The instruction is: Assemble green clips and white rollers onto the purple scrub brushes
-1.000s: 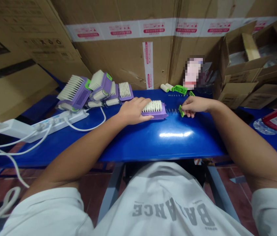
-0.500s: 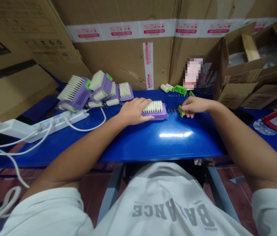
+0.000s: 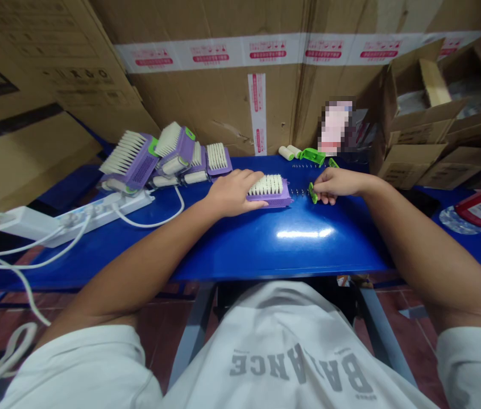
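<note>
A purple brush body with cream bristles (image 3: 269, 191) lies on the blue table (image 3: 291, 244). My left hand (image 3: 231, 192) is wrapped round its left end and holds it down. My right hand (image 3: 335, 183) is closed in a pinch on a small green plastic clip (image 3: 312, 193), just right of the brush. A row of small metal springs (image 3: 299, 192) lies between the brush and the clip.
Several finished purple brushes (image 3: 161, 156) are heaped at the back left, beside a white power strip (image 3: 91, 213) with cables. Two white rollers (image 3: 288, 151) and a green part (image 3: 312, 155) lie at the back. Cardboard boxes (image 3: 432, 102) wall the table; a plastic bottle (image 3: 479, 210) lies right.
My right hand has crept slightly left with the green clip, closer to the springs. My left hand and the brush have stayed put.
</note>
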